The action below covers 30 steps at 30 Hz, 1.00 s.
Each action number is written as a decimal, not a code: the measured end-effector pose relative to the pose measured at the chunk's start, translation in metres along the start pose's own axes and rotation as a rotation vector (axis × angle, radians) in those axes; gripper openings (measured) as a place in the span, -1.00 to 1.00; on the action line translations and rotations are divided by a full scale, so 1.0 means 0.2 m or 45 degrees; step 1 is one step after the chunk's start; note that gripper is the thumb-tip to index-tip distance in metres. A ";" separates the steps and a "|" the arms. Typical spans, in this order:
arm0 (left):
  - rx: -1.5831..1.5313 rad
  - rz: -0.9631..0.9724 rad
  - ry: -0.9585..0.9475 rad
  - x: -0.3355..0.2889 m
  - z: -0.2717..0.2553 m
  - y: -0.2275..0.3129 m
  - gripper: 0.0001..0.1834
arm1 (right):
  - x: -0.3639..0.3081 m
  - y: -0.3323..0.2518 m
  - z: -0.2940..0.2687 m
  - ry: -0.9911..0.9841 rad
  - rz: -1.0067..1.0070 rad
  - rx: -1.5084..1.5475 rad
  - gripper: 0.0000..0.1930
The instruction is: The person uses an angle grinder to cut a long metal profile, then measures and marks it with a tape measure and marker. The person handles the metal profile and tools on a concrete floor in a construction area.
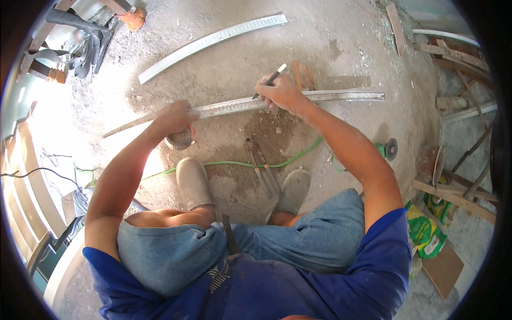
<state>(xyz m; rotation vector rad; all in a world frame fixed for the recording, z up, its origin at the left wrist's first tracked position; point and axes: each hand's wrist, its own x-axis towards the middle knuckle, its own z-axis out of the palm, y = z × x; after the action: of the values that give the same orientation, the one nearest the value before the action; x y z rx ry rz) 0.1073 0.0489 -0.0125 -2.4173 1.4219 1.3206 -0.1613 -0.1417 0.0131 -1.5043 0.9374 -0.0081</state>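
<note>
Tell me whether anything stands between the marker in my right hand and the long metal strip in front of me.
Nothing visible does. The right hand holds the black marker with its tip at the strip's far edge; the left hand is farther left, clear of that spot.

- Dusty concrete floor [333, 69], dark-stained near the middle
- Far: pale metal strip [213, 40]
- Near middle: pincers [256, 166] crossing a green cable [221, 162]
- Right: green tool with dark disc [392, 150]

Green-yellow bag [425, 233] near brown board [444, 271]; wooden planks [454, 201] at right.
</note>
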 end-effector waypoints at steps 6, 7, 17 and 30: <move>0.033 -0.023 -0.014 -0.03 -0.03 0.05 -0.48 | 0.01 0.01 -0.02 -0.021 0.021 -0.009 -0.77; 0.040 -0.029 -0.018 -0.04 -0.04 0.07 -0.49 | 0.01 0.02 -0.02 -0.013 0.025 -0.005 -0.78; 0.002 -0.040 -0.056 -0.03 -0.05 0.07 -0.45 | 0.01 0.02 -0.02 -0.018 0.033 0.020 -0.78; 0.039 -0.015 -0.031 -0.02 -0.03 0.03 -0.49 | 0.01 0.03 -0.02 -0.013 0.019 0.021 -0.77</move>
<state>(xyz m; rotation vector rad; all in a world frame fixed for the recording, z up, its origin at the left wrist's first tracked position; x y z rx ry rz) 0.1053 0.0455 -0.0033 -2.3784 1.4088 1.3118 -0.1651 -0.1454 0.0080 -1.4805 0.9387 0.0025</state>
